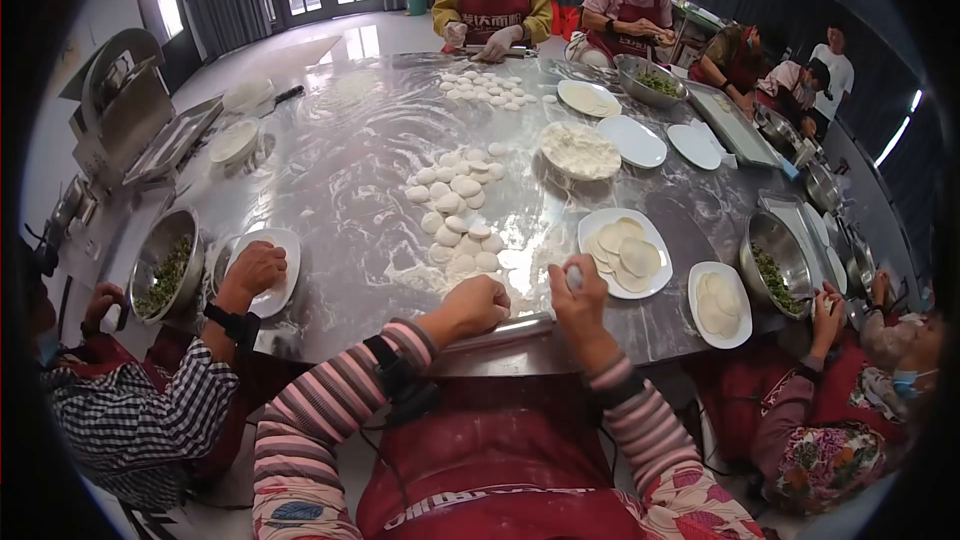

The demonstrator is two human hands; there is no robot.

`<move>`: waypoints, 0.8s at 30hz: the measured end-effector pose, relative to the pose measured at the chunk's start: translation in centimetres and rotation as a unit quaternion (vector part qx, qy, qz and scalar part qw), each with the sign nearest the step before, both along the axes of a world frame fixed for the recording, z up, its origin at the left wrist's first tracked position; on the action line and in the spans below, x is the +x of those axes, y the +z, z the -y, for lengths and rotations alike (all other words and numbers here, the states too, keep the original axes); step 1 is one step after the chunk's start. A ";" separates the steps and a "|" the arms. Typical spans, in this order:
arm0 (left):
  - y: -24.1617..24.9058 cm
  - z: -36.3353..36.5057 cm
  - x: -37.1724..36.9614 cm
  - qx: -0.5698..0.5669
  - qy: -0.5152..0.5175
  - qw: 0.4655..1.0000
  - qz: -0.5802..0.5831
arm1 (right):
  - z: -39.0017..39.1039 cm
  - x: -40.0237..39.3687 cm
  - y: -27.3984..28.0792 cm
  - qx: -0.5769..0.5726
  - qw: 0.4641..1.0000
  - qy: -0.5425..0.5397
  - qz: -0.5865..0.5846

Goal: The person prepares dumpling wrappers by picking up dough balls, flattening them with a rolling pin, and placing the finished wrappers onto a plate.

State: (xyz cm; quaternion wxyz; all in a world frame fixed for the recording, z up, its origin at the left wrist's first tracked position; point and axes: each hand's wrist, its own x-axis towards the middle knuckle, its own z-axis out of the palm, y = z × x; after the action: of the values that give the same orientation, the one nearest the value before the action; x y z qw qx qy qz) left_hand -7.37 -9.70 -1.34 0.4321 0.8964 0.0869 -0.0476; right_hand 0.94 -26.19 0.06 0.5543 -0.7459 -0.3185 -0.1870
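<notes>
My left hand is closed at the table's near edge, low over the floured metal; what its fingers hold, if anything, is hidden. To its right my right hand is raised, its fingers wrapped round the pale end of an object, perhaps a rolling pin; the rest of it is hidden. Just beyond my left hand lie several small flattened dough pieces in a floury patch. A white plate with thin round wrappers stands right of my right hand, and a second plate of wrappers is farther right.
A flour bowl and empty plates stand beyond. Co-workers sit close on both sides; one's hand is over a plate at left. Bowls of green filling flank me. A person in yellow works opposite.
</notes>
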 end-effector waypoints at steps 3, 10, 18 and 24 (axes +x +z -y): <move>0.3 -0.3 0.4 0.019 -0.021 0.999 -0.021 | 0.2 0.2 -1.3 -0.005 0.999 -0.028 0.013; -0.5 0.7 -1.4 0.050 -0.031 0.998 0.026 | 0.6 -0.3 -1.8 -0.017 0.997 -0.057 0.057; -1.1 -0.7 -0.5 0.069 -0.064 0.995 0.045 | 3.0 -1.5 -2.8 -0.073 0.986 -0.054 0.139; 0.3 0.3 0.3 0.081 -0.077 0.993 0.026 | 0.0 0.2 -1.0 -0.056 0.993 -0.057 0.085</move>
State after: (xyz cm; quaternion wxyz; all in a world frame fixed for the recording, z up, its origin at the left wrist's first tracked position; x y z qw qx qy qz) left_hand -7.11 -9.99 -1.01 0.3555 0.9332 0.0100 -0.0505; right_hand 1.16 -26.22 -0.95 0.4709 -0.7742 -0.3313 -0.2627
